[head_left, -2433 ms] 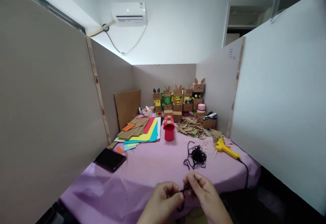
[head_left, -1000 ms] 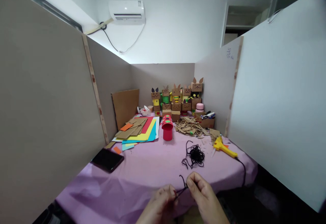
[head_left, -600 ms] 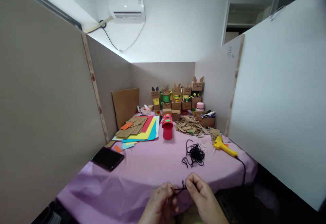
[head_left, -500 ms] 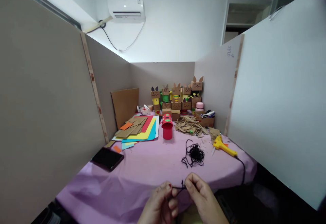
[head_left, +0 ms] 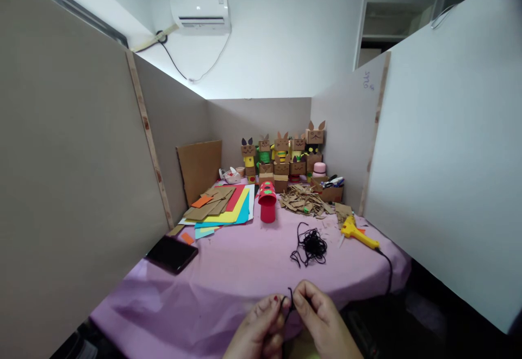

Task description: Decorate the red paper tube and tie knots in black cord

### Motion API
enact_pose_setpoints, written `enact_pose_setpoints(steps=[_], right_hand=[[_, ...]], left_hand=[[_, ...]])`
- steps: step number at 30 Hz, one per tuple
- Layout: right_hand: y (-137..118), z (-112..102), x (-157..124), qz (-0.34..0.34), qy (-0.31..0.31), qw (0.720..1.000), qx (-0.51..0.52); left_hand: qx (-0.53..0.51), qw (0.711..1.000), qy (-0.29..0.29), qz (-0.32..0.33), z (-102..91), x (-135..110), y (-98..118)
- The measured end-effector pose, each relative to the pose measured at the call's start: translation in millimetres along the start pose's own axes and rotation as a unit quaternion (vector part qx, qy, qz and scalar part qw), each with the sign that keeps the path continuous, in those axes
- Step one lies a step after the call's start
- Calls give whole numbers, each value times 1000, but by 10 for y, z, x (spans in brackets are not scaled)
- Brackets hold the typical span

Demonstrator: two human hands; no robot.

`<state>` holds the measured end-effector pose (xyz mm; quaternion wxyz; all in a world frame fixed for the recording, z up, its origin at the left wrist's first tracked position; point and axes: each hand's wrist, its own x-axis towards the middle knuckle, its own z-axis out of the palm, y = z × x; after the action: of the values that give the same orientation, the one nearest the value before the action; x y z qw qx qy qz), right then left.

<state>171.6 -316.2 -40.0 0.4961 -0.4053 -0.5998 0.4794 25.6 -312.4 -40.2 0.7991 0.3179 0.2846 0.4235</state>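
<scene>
My left hand (head_left: 261, 323) and my right hand (head_left: 320, 315) are close together at the table's front edge. Each pinches part of a short piece of black yarn (head_left: 290, 299), whose end sticks up between the fingertips. Most of the strand is hidden by my fingers. Beyond my hands a loose tangle of black yarn (head_left: 314, 246) lies on the purple tablecloth (head_left: 240, 272). Further back, a red paper tube (head_left: 268, 212) with coloured spots sits near the middle of the table.
On the left are a dark phone or tablet (head_left: 172, 254) and stacked coloured paper (head_left: 240, 215) with cardboard pieces. A yellow glue gun (head_left: 359, 233) with a cord lies right. Cardboard scraps (head_left: 304, 200) and several cardboard animal figures (head_left: 281, 144) occupy the back. Tall panels (head_left: 73, 147) enclose the table.
The yarn between my hands was stretched roughly level; now it stands more upright and looser. My fingertips have come slightly closer together. The table's things stay put.
</scene>
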Motion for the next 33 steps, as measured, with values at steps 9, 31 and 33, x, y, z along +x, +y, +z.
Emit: enact_pose_setpoints(steps=[9,31,33], right_hand=[[40,-5,11,-5,18,1000,-9],[-232,-94,82,-36,3,968,-247],[-257,-124,100,-31,20,973,-226]], left_hand=[[-77,995,41,-48,-82,33,-47],[577,799,55,163,62,-30,82],[547,826,47,129,-22,1,31]])
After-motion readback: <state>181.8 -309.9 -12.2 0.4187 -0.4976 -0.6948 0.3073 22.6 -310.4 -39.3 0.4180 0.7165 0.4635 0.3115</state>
